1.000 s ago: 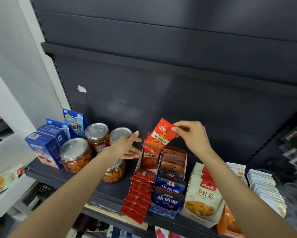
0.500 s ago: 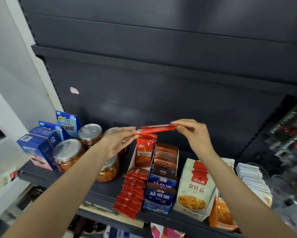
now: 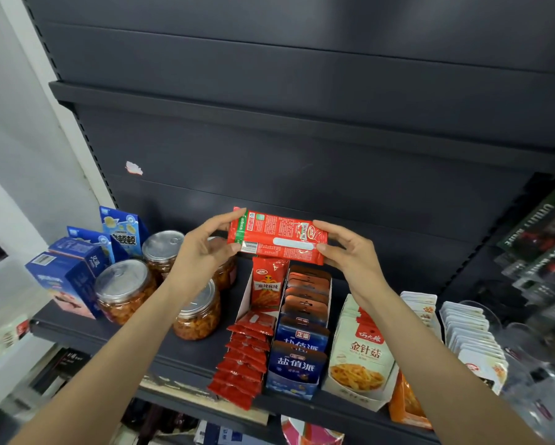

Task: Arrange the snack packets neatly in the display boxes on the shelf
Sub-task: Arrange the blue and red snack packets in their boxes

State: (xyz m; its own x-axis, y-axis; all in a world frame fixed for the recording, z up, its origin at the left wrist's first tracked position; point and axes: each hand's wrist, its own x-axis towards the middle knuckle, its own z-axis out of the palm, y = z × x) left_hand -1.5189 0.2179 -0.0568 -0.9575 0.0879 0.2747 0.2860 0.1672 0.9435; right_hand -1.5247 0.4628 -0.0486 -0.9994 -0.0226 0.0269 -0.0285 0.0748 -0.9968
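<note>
Both hands pinch 1 red snack packet (image 3: pixel 277 240) by its short ends, L hand (image 3: pixel 202 252) on the left end, R hand (image 3: pixel 350 252) on the right. It's held flat, back side to the camera, above the rear of the red-packet display box (image 3: pixel 244 298). To do it well, I'd turn it upright w/ front facing out like the standing packet (image 3: pixel 267 284), then slot it in straight behind the row.

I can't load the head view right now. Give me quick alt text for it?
Both hands, left hand and right hand, hold a red snack packet sideways by its ends, back side showing, above a display box of matching red packets on a dark shelf. Jars stand to the left.
</note>
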